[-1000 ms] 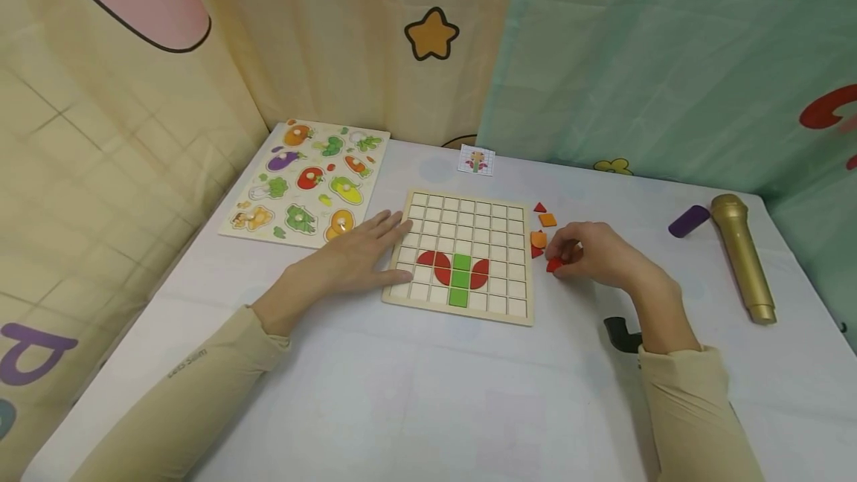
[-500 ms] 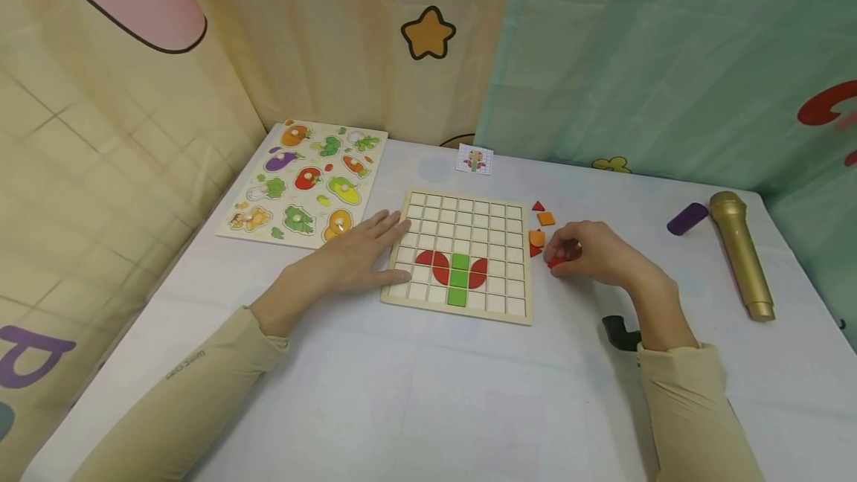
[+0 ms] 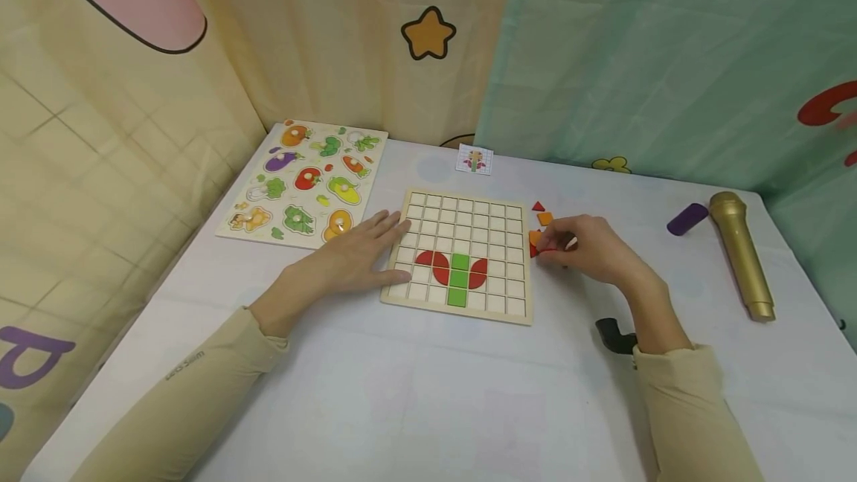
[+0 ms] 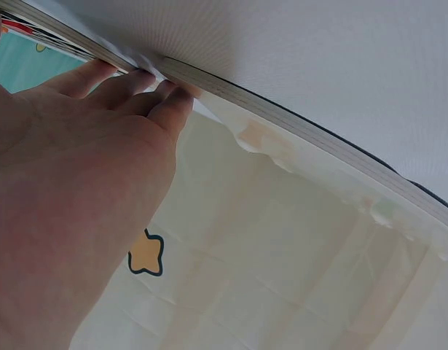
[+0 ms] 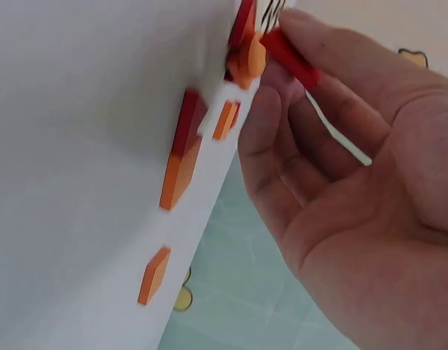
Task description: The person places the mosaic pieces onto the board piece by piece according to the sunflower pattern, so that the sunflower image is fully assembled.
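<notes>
A wooden grid board lies on the white table, with red quarter-round pieces and two green squares set in its lower rows. My left hand lies flat, its fingers against the board's left edge. My right hand is just right of the board and pinches a small red piece between thumb and fingers. Beside it lie loose pieces: a red triangle, an orange square and more orange pieces.
A vegetable peg puzzle lies at the back left and a small picture card behind the board. A gold toy microphone and a purple block are at the right. A black object sits near my right wrist. Curtains close the back and left.
My right hand has carried the red piece up and to the left, closer to the board's right edge and the loose pieces. The left hand has stayed still.
</notes>
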{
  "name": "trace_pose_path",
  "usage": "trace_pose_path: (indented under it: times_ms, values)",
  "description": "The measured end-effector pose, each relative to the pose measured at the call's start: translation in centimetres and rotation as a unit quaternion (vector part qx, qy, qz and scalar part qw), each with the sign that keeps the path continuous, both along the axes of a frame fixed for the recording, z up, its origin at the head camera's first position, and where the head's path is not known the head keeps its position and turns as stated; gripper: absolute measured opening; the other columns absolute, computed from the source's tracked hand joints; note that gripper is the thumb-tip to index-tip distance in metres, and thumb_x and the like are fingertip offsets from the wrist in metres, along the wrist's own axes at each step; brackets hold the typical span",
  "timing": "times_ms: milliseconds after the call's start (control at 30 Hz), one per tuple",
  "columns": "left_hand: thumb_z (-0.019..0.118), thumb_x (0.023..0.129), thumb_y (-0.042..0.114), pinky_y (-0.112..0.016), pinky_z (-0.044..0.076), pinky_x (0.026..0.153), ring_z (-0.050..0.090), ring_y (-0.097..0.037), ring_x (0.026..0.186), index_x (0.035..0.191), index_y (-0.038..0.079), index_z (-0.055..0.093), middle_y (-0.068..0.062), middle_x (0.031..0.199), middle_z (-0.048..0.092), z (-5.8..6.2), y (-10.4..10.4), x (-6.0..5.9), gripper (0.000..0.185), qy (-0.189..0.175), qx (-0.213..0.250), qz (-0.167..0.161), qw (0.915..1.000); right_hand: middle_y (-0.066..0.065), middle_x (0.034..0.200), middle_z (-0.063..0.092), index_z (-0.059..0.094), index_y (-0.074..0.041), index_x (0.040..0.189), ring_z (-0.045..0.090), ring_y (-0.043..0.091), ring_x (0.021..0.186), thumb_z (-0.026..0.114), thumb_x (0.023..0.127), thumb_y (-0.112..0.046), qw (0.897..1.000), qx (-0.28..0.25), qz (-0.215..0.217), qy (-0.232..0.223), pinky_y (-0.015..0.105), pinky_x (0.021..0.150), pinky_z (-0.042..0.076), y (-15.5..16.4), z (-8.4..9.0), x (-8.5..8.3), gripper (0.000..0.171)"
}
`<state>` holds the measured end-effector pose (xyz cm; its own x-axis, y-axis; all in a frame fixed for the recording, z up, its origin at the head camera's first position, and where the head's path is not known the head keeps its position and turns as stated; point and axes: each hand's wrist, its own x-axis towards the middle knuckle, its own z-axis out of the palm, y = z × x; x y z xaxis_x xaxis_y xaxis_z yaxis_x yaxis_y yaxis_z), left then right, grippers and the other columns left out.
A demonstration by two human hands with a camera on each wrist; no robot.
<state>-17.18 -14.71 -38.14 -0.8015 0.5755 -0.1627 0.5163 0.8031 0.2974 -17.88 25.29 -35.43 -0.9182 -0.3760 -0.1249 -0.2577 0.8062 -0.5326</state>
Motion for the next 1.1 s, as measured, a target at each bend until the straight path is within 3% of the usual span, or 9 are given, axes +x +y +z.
trace_pose_path:
  times_ms: [267,500,833,1100]
  values:
    - [0.060,0.100,0.064,-0.053,0.020,0.132,0.013,-0.037,0.164,0.169,0.013,0.021,-0.014,0.176,0.017,0.2,0.0,0.0,0.095,0.000,-0.003,-0.003,1.0000,-0.001,0.081,0.071,0.077,-0.012,0.096,0.065,0.019,0.082,0.081,0.093,-0.017,0.999,-0.030,-0.020,0.021,0.034,0.075,0.050,-3.6,-0.5,0.7,0.007]
    - [0.060,0.100,0.064,-0.053,0.020,0.132,0.013,-0.036,0.164,0.170,0.013,0.021,-0.014,0.176,0.016,0.2,0.0,0.0,0.095,0.001,-0.003,-0.002,1.0000,0.003,0.085,0.074,0.077,-0.010,0.097,0.067,0.018,0.081,0.080,0.095,-0.018,0.997,-0.058,-0.049,0.000,0.031,0.076,0.053,-5.7,-0.6,1.5,0.009]
    - [0.060,0.100,0.065,-0.053,0.021,0.132,0.012,-0.036,0.164,0.170,0.014,0.020,-0.013,0.177,0.016,0.1,0.0,0.0,0.095,-0.001,-0.005,-0.002,1.0000,0.003,0.087,0.072,0.075,-0.008,0.100,0.066,0.020,0.084,0.090,0.084,-0.014,0.999,-0.043,-0.024,-0.017,0.030,0.074,0.053,-6.9,-0.4,1.9,0.022]
    - [0.059,0.100,0.064,-0.054,0.020,0.132,0.012,-0.036,0.164,0.170,0.013,0.020,-0.013,0.177,0.016,0.1,-0.1,0.0,0.095,0.002,0.000,-0.004,1.0000,0.004,0.088,0.070,0.075,-0.006,0.100,0.064,0.021,0.086,0.086,0.086,-0.006,0.999,-0.023,-0.025,-0.010,0.031,0.076,0.054,-7.6,-0.5,2.3,0.018]
